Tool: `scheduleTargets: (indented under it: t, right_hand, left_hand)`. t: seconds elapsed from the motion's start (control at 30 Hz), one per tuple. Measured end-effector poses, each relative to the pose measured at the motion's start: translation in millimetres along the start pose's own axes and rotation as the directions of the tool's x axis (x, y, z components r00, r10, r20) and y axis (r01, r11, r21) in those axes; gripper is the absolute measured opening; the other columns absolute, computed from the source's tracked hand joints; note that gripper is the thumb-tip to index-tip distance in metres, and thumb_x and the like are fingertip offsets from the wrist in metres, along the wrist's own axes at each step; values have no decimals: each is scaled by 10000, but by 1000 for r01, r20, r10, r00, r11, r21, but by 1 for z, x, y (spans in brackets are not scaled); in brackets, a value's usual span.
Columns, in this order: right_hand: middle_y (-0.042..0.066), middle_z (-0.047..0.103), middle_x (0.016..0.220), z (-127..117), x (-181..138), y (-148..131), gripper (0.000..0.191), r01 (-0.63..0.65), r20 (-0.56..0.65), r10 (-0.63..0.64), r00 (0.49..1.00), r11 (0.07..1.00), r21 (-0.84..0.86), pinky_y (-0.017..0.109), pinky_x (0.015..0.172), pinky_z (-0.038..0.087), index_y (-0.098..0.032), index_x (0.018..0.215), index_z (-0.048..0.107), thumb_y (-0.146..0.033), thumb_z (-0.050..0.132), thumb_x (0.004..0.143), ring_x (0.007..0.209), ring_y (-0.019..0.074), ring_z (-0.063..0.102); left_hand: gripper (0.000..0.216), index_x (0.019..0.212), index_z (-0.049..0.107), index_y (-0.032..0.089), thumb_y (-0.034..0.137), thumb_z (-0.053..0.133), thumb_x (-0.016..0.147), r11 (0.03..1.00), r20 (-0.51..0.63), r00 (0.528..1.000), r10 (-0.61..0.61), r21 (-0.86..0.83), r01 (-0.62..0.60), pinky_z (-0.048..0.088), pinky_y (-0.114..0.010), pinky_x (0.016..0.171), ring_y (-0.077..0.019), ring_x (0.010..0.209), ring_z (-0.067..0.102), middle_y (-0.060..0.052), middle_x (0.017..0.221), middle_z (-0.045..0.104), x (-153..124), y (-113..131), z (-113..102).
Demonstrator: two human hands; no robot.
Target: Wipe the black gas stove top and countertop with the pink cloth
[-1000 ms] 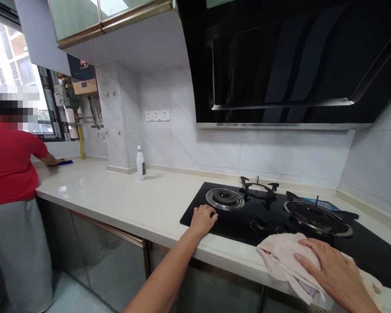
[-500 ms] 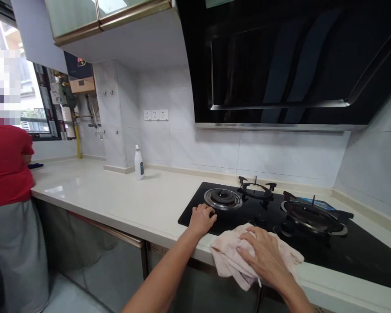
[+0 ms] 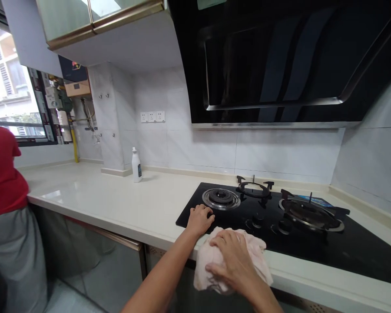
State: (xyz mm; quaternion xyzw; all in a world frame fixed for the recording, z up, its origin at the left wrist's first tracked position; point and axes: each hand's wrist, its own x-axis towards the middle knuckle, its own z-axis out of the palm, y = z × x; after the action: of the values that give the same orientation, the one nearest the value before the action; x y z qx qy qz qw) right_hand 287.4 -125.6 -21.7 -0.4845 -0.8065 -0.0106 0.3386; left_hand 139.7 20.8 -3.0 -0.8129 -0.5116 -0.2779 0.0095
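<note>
My right hand presses on a pale pink cloth, its fingers spread over the bunched fabric. The cloth lies across the counter's front edge and the near rim of the black gas cooktop, and part of it hangs down over the edge. My left hand rests on the cooktop's front left corner, near the left burner. Its fingers are loosely bent and nothing shows in them. Two control knobs stand to the right of the cloth.
A white bottle stands on the pale counter by the wall. Pan supports sit at the back burner and right burner. Above hangs a black range hood. A person in a red top stands at far left.
My right hand has slid left with the cloth, closer to my left hand, uncovering more of the cooktop's front. My left hand stays at the corner. The view has shifted slightly.
</note>
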Motion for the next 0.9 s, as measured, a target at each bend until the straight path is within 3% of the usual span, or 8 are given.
scheduleTargets:
  t: [0.17, 0.3, 0.4, 0.7, 0.9]
  right_hand:
    - [51, 615, 1286, 27, -1, -12, 649, -19, -144, -2, 990, 990, -142, 583, 1089, 279, -311, 1181, 617, -620, 870, 670, 1190, 338, 507]
    - [48, 634, 1326, 38, -7, 2, 747, -5, -230, -44, 972, 979, -205, 598, 1128, 221, -338, 1258, 605, -625, 897, 633, 1264, 359, 495]
    - [29, 633, 1352, 38, -11, 18, 782, 26, -224, -74, 972, 977, -210, 585, 1134, 214, -363, 1280, 596, -613, 915, 611, 1277, 351, 501]
    - [11, 615, 1377, 5, -47, 63, 758, 20, -157, -77, 985, 942, -335, 551, 1142, 219, -384, 1320, 584, -308, 873, 624, 1304, 319, 504]
    - [47, 619, 1387, -30, -92, 119, 730, -13, -174, -88, 981, 861, -509, 650, 1112, 228, -388, 1313, 620, -345, 807, 609, 1294, 383, 507]
  left_hand:
    - [219, 1050, 730, 238, 347, 575, 940, 1000, 5, 1000, -2, 1, 2, 385, -425, 981, -263, 1145, 573, -63, 1175, 690, -1, 0, -2]
    - [210, 1057, 727, 250, 348, 580, 943, 1000, 16, 1000, -4, 1, 4, 384, -410, 984, -246, 1160, 576, -45, 1187, 695, -2, -1, -4]
    - [205, 1062, 725, 258, 346, 577, 949, 1000, 23, 1000, -2, 1, 2, 381, -402, 989, -237, 1178, 575, -39, 1195, 698, -2, -1, -4]
    - [196, 1056, 726, 248, 337, 587, 950, 1000, 42, 999, -11, -15, 11, 385, -408, 997, -245, 1187, 575, -44, 1202, 695, -2, -1, -6]
    - [197, 1056, 730, 250, 338, 592, 946, 1000, 46, 999, -21, -17, 22, 392, -420, 1004, -253, 1180, 578, -50, 1192, 695, -1, 1, -6]
